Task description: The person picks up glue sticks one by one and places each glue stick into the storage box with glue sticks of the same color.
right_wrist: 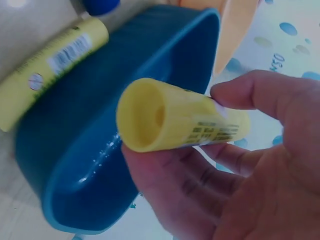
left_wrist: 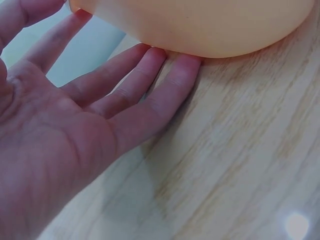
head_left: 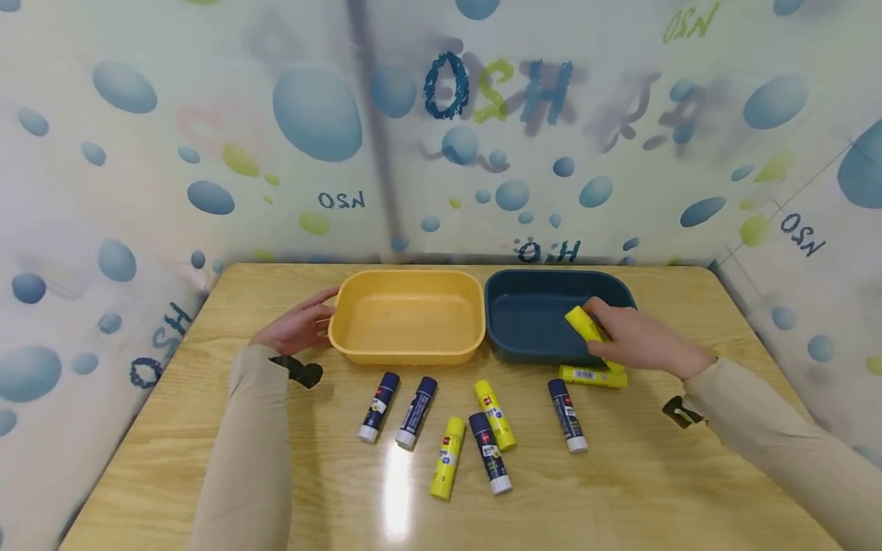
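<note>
That right hand (head_left: 635,337) grips a yellow tube (head_left: 583,322) over the blue tray (head_left: 527,314); the relaxed left hand (head_left: 295,325) touches the orange tray (head_left: 406,317).

White glare on the tabletop (head_left: 338,482)

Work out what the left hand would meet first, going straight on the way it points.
The yellow tray: the left hand seems to touch its wall at the fingertips, though exact contact is unclear.

Two trays (head_left: 406,325) abreast on table (head_left: 331,459), glue sticks (head_left: 380,407) before them
</note>
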`<state>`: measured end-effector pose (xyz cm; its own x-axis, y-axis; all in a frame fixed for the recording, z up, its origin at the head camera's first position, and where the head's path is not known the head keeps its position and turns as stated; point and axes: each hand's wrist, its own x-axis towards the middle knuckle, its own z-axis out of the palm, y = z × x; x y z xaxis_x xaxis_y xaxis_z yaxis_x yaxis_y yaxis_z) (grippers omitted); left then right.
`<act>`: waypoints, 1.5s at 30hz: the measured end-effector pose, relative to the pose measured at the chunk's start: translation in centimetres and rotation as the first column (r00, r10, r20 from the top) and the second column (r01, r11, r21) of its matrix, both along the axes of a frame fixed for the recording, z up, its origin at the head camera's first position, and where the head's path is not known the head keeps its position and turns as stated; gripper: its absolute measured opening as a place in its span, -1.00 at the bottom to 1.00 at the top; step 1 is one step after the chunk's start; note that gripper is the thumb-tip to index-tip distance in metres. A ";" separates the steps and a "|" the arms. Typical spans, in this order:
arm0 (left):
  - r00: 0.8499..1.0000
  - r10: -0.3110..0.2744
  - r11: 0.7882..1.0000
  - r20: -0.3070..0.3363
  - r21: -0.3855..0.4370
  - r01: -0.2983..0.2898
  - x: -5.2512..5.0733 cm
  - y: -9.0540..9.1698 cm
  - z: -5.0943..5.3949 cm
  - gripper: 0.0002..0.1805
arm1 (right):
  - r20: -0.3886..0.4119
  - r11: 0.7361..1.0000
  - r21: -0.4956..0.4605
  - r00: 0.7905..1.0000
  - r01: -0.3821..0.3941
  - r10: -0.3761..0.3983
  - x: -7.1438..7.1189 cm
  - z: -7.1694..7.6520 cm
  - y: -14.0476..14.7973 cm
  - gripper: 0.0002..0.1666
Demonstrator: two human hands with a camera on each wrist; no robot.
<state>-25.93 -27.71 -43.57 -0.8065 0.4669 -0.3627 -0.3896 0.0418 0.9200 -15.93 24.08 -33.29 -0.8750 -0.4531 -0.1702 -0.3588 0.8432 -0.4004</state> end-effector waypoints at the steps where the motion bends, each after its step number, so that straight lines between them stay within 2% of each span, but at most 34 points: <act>1: 1.000 0.000 1.000 0.005 0.005 0.000 0.0 0.0 -0.1 -0.34 | 0.025 1.000 0.001 1.000 0.006 -0.006 -0.4 0.1 0.0 -0.51; 7: 1.000 0.015 1.000 0.019 0.022 -0.015 -0.2 0.0 -0.5 -0.35 | 0.142 0.998 0.046 0.989 0.031 -0.038 -3.7 0.6 -0.2 -0.49; 10: 1.000 0.018 1.000 0.020 0.022 -0.018 -0.2 0.0 -0.5 -0.35 | 0.218 0.995 0.070 0.972 0.072 -0.086 -5.6 0.5 0.0 -0.50; 13: 1.000 0.025 1.000 0.016 0.015 -0.025 -0.1 0.0 -0.4 -0.34 | 0.298 0.988 0.091 0.943 0.128 -0.149 -7.3 0.0 0.4 -0.49; 17: 1.000 0.027 1.000 0.014 0.000 -0.027 0.0 0.1 -0.3 -0.34 | 0.388 0.970 0.145 0.890 0.198 -0.239 -9.3 -1.2 1.0 -0.48; 20: 1.000 0.027 1.000 0.015 -0.008 -0.027 0.2 0.2 -0.3 -0.32 | 0.431 0.951 0.203 0.851 0.234 -0.301 -10.4 -2.1 1.1 -0.48; 22: 1.000 0.027 1.000 0.014 -0.009 -0.027 0.2 0.2 -0.3 -0.32 | 0.443 0.942 0.244 0.838 0.230 -0.319 -11.2 -2.7 1.3 -0.51; 26: 1.000 0.025 1.000 0.005 0.001 -0.025 0.2 0.2 -0.5 -0.33 | 0.458 0.936 0.309 0.836 0.169 -0.302 -12.4 -3.7 1.8 -0.61; 28: 1.000 0.016 1.000 -0.004 0.004 -0.016 0.2 0.2 -0.7 -0.34 | 0.453 0.923 0.361 0.841 0.133 -0.298 -12.8 -4.1 1.9 -0.66; 33: 1.000 0.011 1.000 -0.021 0.002 -0.011 0.2 0.0 -0.9 -0.33 | 0.452 0.879 0.471 0.836 0.073 -0.312 -13.0 -4.2 1.3 -0.68; 36: 1.000 0.016 1.000 -0.019 0.006 -0.016 0.2 0.0 -0.9 -0.33 | 0.475 0.877 0.478 0.829 0.039 -0.296 -13.0 -4.0 1.0 -0.64; 38: 1.000 0.008 1.000 -0.023 0.009 -0.008 0.2 0.0 -0.8 -0.32 | 0.472 0.880 0.472 0.830 0.047 -0.297 -12.9 -3.8 0.9 -0.61; 41: 1.000 0.010 1.000 -0.017 0.008 -0.010 0.3 0.0 -0.7 -0.33 | 0.424 0.881 0.463 0.849 0.097 -0.316 -12.3 -3.2 0.6 -0.62; 45: 1.000 0.011 1.000 -0.011 0.011 -0.011 0.3 -0.1 -0.6 -0.34 | 0.346 0.887 0.431 0.877 0.166 -0.332 -11.2 -1.7 -0.2 -0.58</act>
